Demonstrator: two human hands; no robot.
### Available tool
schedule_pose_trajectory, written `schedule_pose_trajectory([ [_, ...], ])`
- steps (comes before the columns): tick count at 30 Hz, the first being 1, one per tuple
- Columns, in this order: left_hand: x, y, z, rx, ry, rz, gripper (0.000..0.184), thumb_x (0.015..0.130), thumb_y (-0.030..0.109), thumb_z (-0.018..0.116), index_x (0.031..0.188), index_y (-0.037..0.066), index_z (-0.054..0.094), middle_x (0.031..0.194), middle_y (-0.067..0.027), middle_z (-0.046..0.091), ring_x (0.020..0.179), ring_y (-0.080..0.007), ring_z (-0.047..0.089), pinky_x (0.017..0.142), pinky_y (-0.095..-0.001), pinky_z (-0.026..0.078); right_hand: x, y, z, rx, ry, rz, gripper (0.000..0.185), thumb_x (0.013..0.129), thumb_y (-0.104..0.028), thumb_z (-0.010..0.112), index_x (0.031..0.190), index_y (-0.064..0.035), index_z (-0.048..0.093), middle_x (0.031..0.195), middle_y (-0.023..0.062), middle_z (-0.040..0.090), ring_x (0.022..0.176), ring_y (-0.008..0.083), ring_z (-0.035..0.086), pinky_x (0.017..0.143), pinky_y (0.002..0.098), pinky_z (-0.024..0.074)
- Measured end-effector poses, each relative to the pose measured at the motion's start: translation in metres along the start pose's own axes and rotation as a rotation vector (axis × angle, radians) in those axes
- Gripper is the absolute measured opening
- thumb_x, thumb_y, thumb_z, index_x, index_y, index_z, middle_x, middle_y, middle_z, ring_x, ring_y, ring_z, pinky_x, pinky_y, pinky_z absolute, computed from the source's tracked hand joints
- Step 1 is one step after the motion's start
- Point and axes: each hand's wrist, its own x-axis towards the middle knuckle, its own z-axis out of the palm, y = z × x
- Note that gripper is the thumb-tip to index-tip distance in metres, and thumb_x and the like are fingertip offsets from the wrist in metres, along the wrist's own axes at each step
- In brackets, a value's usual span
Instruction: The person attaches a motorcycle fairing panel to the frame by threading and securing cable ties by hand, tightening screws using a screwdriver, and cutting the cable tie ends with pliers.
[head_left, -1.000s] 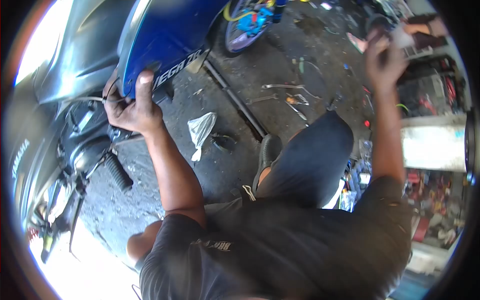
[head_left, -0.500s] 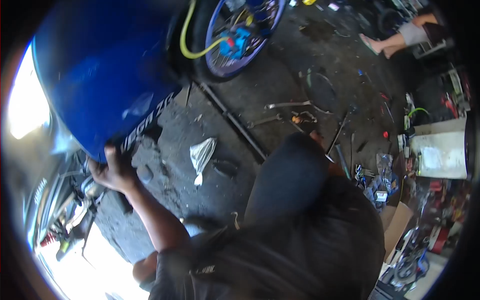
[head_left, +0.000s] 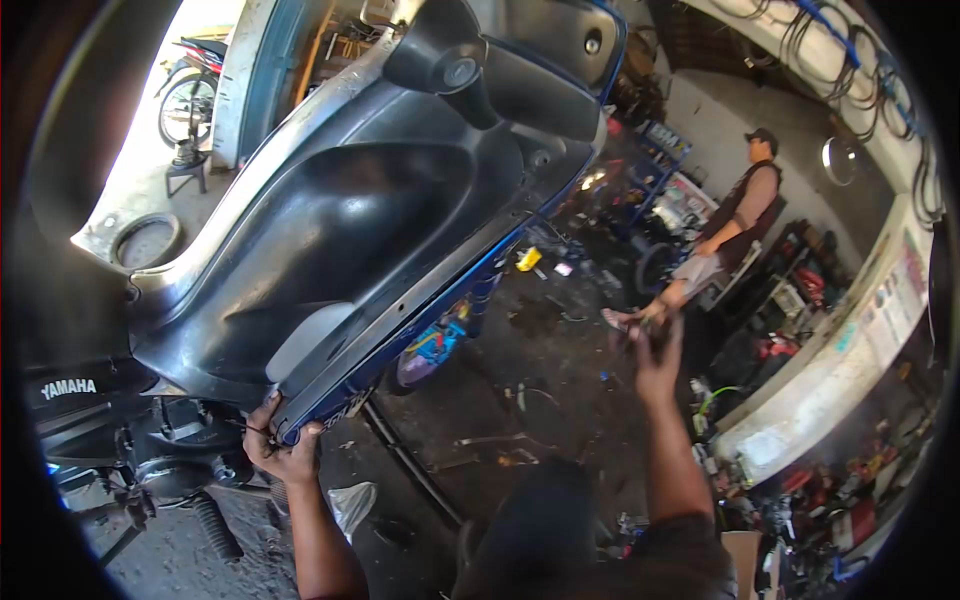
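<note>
One end of blue panel [head_left: 347, 394] gripped in left hand [head_left: 285, 455]

The blue panel ran along the edge of the motorcycle's black inner cover [head_left: 370, 215], its lower end clasped between thumb and fingers. The right hand [head_left: 657, 368] was raised well apart, fingers spread. A white bag [head_left: 351, 507] lay on the floor [head_left: 500, 375] near the left hand.

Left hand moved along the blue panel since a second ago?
No: left hand stays at the blue panel's lower end, near the lettering.
</note>
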Motion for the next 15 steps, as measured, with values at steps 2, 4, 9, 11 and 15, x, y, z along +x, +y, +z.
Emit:
schedule_pose_trajectory([
  [2, 0.004, -0.005, 0.011, 0.103, 0.074, 0.143, 0.077, 0.065, 0.066, 0.086, 0.099, -0.001, 0.070, 0.090, -0.0120, 0.074, 0.070, -0.0227, 0.066, 0.069, -0.0322, 0.051, 0.045, -0.105, 0.007, 0.135, -0.142, -0.201, 0.055, 0.094, 0.001, 0.063, 0.143, -0.0042, 0.040, 0.116, 0.0152, 0.061, 0.097, 0.0247, 0.066, 0.086, 0.0420, 0.0585],
  [4, 0.005, -0.007, 0.014, 0.110, 0.073, 0.166, 0.077, 0.065, 0.066, 0.086, 0.098, -0.002, 0.070, 0.090, -0.0130, 0.074, 0.068, -0.0228, 0.065, 0.065, -0.0320, 0.049, 0.077, -0.190, 0.016, 0.108, -0.284, -0.577, 0.053, 0.094, 0.000, 0.066, 0.141, -0.0044, 0.042, 0.116, 0.0169, 0.063, 0.097, 0.0280, 0.067, 0.084, 0.0442, 0.0590],
  [9, 0.004, -0.004, 0.006, 0.085, -0.033, 0.155, 0.070, 0.069, 0.050, 0.091, 0.105, -0.006, 0.069, 0.094, -0.0136, 0.073, 0.079, -0.0218, 0.069, 0.077, -0.0326, 0.054, 0.135, -0.310, 0.064, 0.014, -0.316, -1.050, 0.049, 0.090, 0.008, 0.063, 0.136, -0.0051, 0.054, 0.111, 0.0192, 0.065, 0.086, 0.0246, 0.068, 0.088, 0.0385, 0.0592],
  [11, 0.004, -0.007, 0.003, 0.122, -0.077, 0.136, 0.069, 0.068, 0.049, 0.091, 0.104, -0.006, 0.069, 0.092, -0.0126, 0.073, 0.076, -0.0204, 0.067, 0.072, -0.0305, 0.052, 0.156, -0.321, 0.074, -0.075, -0.438, -1.009, 0.045, 0.093, 0.015, 0.052, 0.134, -0.0025, 0.051, 0.115, 0.0215, 0.067, 0.105, 0.0348, 0.070, 0.090, 0.0423, 0.0597],
  [15, 0.008, -0.002, 0.002, 0.086, -0.086, 0.129, 0.070, 0.067, 0.049, 0.092, 0.103, -0.006, 0.069, 0.091, -0.0120, 0.072, 0.074, -0.0194, 0.065, 0.068, -0.0294, 0.050, 0.180, -0.323, 0.089, -0.319, -0.307, -1.087, 0.040, 0.093, 0.010, 0.062, 0.131, -0.0005, 0.053, 0.103, 0.0124, 0.070, 0.093, 0.0164, 0.071, 0.081, 0.0316, 0.0598],
])
